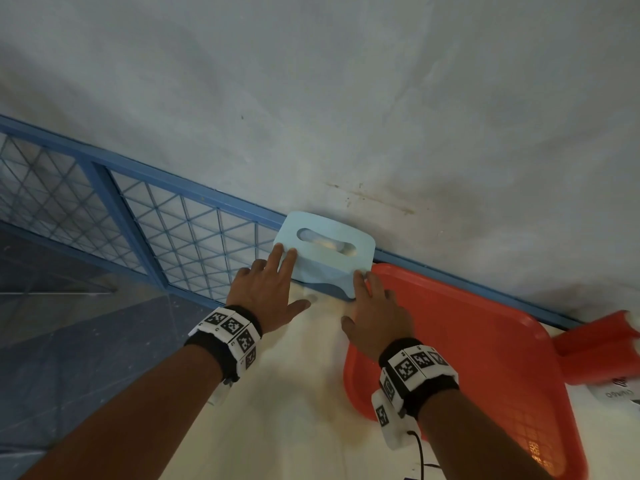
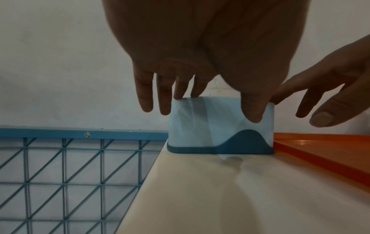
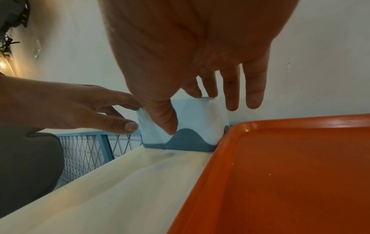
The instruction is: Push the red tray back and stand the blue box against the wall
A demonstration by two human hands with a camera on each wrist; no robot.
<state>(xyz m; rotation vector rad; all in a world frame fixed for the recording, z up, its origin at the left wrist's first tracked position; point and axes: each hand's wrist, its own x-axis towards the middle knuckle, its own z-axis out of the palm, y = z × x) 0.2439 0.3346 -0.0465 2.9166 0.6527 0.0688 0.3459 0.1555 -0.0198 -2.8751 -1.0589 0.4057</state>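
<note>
The light blue box (image 1: 329, 261) with an oval slot on top stands on the cream table (image 1: 294, 393), its back at the wall (image 1: 346, 98). My left hand (image 1: 282, 275) touches its left top corner with straight fingers, thumb spread away. My right hand (image 1: 367, 299) touches the right top corner the same way. The red tray (image 1: 467, 341) lies flat just right of the box, its far corner near the wall. In the left wrist view, the left hand's fingertips (image 2: 182, 95) rest on the box (image 2: 200, 126). From the right wrist, the box (image 3: 200, 120) meets the tray (image 3: 290, 174).
A blue metal frame with wire mesh (image 1: 173, 220) runs along the wall left of the table edge, above a blue tiled floor. A red rolled object (image 1: 602, 344) and a white printed packet (image 1: 620, 393) lie at the right, beyond the tray.
</note>
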